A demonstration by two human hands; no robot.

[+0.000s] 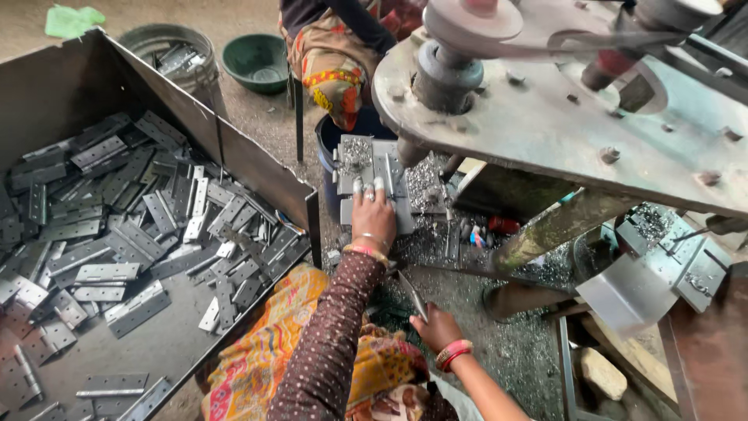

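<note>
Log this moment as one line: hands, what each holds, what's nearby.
left hand: pressing hinge on drill table | right hand: holding hinge piece | bin of hinges at left

The hinges (117,234) in the left bin (257,168) are dull grey sheet metal, smooth and faintly shiny. The press frame (561,125) is rough, worn steel, scattered with glittering metal shavings (425,183). The far bowl (255,62) looks like matt green plastic.
</note>
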